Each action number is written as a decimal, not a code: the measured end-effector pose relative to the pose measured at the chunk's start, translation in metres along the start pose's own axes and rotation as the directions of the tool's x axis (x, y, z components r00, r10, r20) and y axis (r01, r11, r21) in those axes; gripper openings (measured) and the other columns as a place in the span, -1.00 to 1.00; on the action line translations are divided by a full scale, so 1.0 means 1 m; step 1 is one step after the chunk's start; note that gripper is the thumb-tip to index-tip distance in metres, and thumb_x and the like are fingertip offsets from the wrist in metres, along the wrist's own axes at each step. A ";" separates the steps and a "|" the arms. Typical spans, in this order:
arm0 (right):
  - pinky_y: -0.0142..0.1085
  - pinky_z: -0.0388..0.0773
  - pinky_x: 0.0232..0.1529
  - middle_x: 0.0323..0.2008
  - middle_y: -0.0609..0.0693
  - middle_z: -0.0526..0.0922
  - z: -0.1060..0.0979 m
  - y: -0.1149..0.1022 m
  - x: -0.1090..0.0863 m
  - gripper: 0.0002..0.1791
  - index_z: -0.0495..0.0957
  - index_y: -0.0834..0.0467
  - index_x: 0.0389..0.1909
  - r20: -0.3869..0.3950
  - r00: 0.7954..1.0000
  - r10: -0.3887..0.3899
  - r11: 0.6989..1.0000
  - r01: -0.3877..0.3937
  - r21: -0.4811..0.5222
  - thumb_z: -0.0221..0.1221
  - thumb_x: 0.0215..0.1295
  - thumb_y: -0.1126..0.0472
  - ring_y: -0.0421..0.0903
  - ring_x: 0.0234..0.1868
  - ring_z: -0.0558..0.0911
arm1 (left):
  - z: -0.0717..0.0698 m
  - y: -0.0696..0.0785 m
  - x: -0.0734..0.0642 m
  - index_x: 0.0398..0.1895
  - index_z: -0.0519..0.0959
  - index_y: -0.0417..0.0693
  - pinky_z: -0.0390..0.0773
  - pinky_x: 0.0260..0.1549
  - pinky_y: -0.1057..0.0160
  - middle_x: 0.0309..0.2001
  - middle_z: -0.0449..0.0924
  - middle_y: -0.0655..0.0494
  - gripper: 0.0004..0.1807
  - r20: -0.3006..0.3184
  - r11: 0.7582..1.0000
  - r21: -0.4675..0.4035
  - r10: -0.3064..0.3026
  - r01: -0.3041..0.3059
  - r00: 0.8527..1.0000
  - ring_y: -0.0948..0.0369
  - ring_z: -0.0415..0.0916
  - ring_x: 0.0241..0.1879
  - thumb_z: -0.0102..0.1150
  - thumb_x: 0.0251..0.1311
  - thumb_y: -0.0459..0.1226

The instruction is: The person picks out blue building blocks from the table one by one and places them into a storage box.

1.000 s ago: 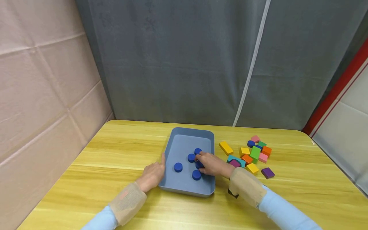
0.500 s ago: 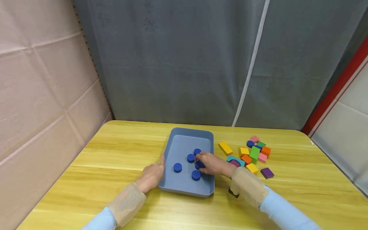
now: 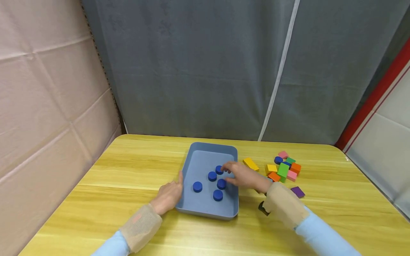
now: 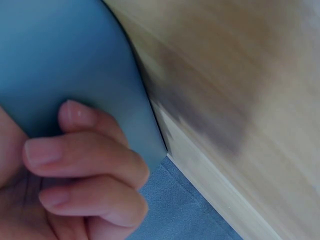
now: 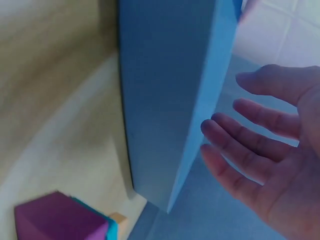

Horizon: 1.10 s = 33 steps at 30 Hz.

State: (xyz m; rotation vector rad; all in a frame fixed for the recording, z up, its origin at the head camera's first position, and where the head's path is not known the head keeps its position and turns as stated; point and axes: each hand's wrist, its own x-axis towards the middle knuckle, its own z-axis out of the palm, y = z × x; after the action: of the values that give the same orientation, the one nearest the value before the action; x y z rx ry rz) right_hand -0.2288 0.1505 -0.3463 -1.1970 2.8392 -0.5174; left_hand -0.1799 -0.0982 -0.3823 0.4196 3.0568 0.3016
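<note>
A grey-blue tray (image 3: 206,209) lies on the wooden table with several round blue blocks (image 3: 217,195) in it. My left hand (image 3: 168,195) holds the tray's left side, one finger lying along the wall. In the left wrist view its other fingers (image 4: 90,155) curl beside the tray's outer wall (image 4: 75,50). Over the tray's right rim reaches my right hand (image 3: 245,175), thumb and fingers spread apart with nothing between them. Its fingertips are near the blue block (image 3: 221,184) and the farther blue block (image 3: 219,170). The right wrist view shows this palm (image 5: 285,200) beyond the tray's side.
Right of the tray lies a loose pile of coloured blocks, with a light green block (image 3: 283,170), an orange block (image 3: 295,168) and a long yellow block (image 3: 251,164). A purple block (image 3: 298,192) lies apart. A grey curtain (image 3: 192,71) hangs behind the table (image 3: 137,160).
My right hand has let go of a blue block in the tray, then lifted and drawn back slightly to the right. The left hand stays at the tray's side.
</note>
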 end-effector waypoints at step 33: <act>-0.16 0.51 -0.35 -0.43 0.14 0.56 -0.055 0.074 -0.048 -0.82 0.49 0.39 -0.28 -0.308 0.897 0.316 0.945 -0.326 0.020 0.10 0.14 0.33 -0.01 -0.42 0.51 | 0.002 -0.003 0.000 0.27 -0.01 -0.46 0.35 -0.74 0.23 -0.71 0.32 0.00 -0.32 -0.001 1.000 0.001 -0.004 0.004 1.000 0.17 0.26 -0.72 -0.10 0.00 -0.53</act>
State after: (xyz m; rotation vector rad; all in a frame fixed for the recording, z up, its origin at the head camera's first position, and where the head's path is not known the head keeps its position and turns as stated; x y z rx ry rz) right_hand -0.2541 0.2482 -0.3222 -0.6690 3.2249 -0.6931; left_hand -0.1802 -0.1009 -0.3844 0.4139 3.0585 0.3005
